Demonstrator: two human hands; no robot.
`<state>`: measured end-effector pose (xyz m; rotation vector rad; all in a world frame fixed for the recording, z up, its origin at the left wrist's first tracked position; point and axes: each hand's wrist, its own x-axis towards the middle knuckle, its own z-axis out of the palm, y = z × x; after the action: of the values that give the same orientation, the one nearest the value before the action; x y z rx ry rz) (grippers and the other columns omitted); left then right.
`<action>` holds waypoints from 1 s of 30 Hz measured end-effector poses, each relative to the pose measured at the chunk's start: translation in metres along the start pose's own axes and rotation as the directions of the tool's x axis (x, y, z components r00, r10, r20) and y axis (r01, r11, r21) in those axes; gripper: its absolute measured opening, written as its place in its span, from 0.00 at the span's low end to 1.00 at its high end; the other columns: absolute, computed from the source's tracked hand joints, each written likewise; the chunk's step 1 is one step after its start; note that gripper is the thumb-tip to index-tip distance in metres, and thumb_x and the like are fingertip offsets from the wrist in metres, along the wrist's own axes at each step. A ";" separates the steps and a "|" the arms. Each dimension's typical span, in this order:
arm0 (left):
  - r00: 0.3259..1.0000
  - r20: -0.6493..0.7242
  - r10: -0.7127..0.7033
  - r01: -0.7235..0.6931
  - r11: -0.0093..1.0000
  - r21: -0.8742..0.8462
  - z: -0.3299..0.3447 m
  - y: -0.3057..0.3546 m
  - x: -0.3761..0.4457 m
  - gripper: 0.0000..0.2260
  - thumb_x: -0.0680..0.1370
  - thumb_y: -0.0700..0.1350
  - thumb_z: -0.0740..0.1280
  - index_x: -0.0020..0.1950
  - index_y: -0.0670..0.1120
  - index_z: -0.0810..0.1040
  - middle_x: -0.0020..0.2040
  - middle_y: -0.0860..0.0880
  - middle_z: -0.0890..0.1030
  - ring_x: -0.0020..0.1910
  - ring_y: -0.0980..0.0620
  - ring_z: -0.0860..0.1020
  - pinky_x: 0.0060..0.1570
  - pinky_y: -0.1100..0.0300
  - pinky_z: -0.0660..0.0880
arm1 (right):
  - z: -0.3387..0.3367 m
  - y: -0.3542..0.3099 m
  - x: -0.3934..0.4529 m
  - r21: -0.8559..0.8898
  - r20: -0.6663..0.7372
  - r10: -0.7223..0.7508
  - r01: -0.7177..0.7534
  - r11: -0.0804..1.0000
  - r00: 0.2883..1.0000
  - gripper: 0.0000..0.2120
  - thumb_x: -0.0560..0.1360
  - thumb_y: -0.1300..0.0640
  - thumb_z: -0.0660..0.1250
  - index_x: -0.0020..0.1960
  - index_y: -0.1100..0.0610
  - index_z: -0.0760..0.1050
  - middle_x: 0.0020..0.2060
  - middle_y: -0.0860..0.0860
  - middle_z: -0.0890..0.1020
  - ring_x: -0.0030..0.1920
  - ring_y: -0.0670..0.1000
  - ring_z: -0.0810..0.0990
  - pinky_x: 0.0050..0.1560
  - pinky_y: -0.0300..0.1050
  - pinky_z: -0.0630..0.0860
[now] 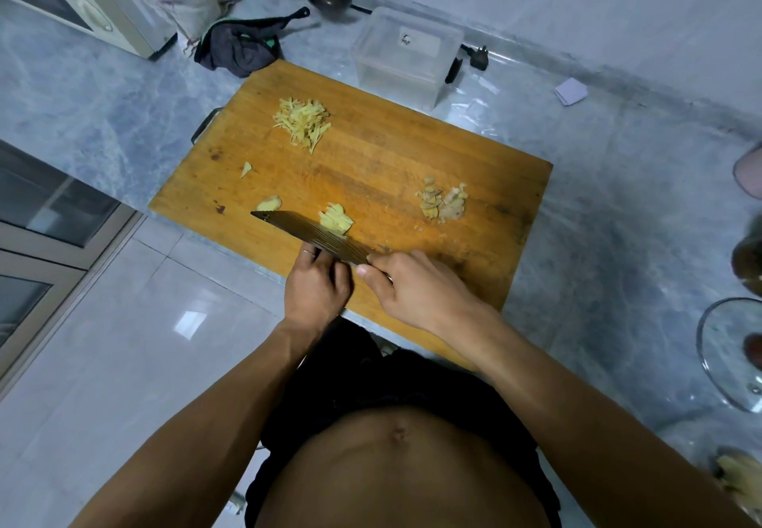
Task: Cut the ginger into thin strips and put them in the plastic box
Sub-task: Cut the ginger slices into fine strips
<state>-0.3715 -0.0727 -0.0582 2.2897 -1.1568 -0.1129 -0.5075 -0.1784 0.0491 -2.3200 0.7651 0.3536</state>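
Head view: mid-slicing step, right hand (pixel 416 288) curled round the handle of the knife (pixel 313 236), whose blade sits against the ginger slices (pixel 336 219); left hand (pixel 317 288) has fingers curled behind the blade (whether it holds anything can't be told). Next move likely needs the slices cut fine, then joined with the strip pile (pixel 303 123) and moved to the plastic box (pixel 406 55), which looks empty, past the cutting board (pixel 371 148). Board lies on a grey marble counter (pixel 103 115), tiled floor below.
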 end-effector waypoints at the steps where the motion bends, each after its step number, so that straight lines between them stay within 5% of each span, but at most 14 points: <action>1: 1.000 0.001 0.006 -0.006 1.000 0.010 0.000 -0.001 0.000 0.13 0.73 0.44 0.57 0.36 0.38 0.77 0.37 0.38 0.78 0.46 0.44 0.70 0.30 0.58 0.71 | 0.001 0.000 0.000 -0.004 -0.006 0.002 -0.002 1.000 1.000 0.24 0.84 0.42 0.52 0.68 0.57 0.75 0.62 0.60 0.80 0.62 0.64 0.75 0.55 0.59 0.77; 8: 0.995 0.085 -0.058 0.051 0.995 0.081 -0.001 -0.007 0.003 0.10 0.74 0.43 0.60 0.36 0.41 0.74 0.36 0.38 0.75 0.36 0.36 0.74 0.32 0.60 0.60 | 0.002 0.003 0.003 -0.061 -0.037 -0.011 0.008 0.998 0.999 0.23 0.84 0.42 0.53 0.65 0.57 0.76 0.56 0.59 0.82 0.56 0.65 0.79 0.46 0.54 0.75; 15: 0.997 0.075 -0.009 0.002 0.995 0.095 -0.010 0.005 0.003 0.05 0.72 0.40 0.64 0.40 0.39 0.77 0.39 0.37 0.76 0.32 0.37 0.75 0.27 0.58 0.67 | 0.000 0.005 0.007 -0.058 -0.033 -0.046 0.044 0.997 0.998 0.24 0.84 0.43 0.53 0.67 0.59 0.75 0.63 0.59 0.80 0.61 0.65 0.77 0.53 0.58 0.78; 20: 0.958 0.032 0.283 -0.284 0.940 0.187 -0.020 0.016 0.001 0.02 0.65 0.33 0.68 0.34 0.38 0.77 0.32 0.38 0.77 0.27 0.40 0.75 0.21 0.62 0.67 | 0.000 0.007 0.001 -0.075 -0.040 -0.074 0.071 0.995 0.996 0.24 0.85 0.43 0.53 0.67 0.59 0.75 0.63 0.58 0.80 0.61 0.64 0.78 0.54 0.58 0.78; 24: 0.989 0.024 0.144 -0.145 0.981 0.130 -0.018 0.011 0.000 0.01 0.69 0.35 0.66 0.37 0.38 0.77 0.34 0.38 0.77 0.32 0.38 0.76 0.23 0.59 0.67 | 0.000 0.008 -0.001 -0.076 -0.029 -0.078 0.076 0.994 0.997 0.25 0.85 0.43 0.53 0.67 0.60 0.76 0.63 0.59 0.80 0.61 0.65 0.77 0.53 0.60 0.78; 28: 0.945 0.081 0.317 -0.326 0.886 0.330 -0.012 0.005 0.002 0.06 0.69 0.34 0.62 0.32 0.39 0.74 0.31 0.40 0.74 0.35 0.41 0.73 0.27 0.61 0.58 | -0.001 0.008 0.002 -0.026 -0.044 -0.074 0.073 0.997 0.996 0.26 0.84 0.42 0.53 0.64 0.61 0.77 0.61 0.61 0.81 0.62 0.65 0.77 0.55 0.63 0.78; 30: 0.972 0.072 0.225 -0.236 0.939 0.250 -0.014 0.008 0.003 0.07 0.71 0.36 0.61 0.34 0.39 0.75 0.32 0.40 0.75 0.36 0.39 0.73 0.25 0.61 0.59 | -0.001 0.008 0.003 -0.013 -0.036 -0.073 0.073 0.997 0.997 0.26 0.84 0.43 0.54 0.63 0.62 0.77 0.61 0.62 0.80 0.61 0.66 0.77 0.55 0.64 0.78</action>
<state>-0.3706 -0.0720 -0.0419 2.3580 -1.5305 0.0839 -0.5102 -0.1850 0.0447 -2.3644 0.6956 0.2847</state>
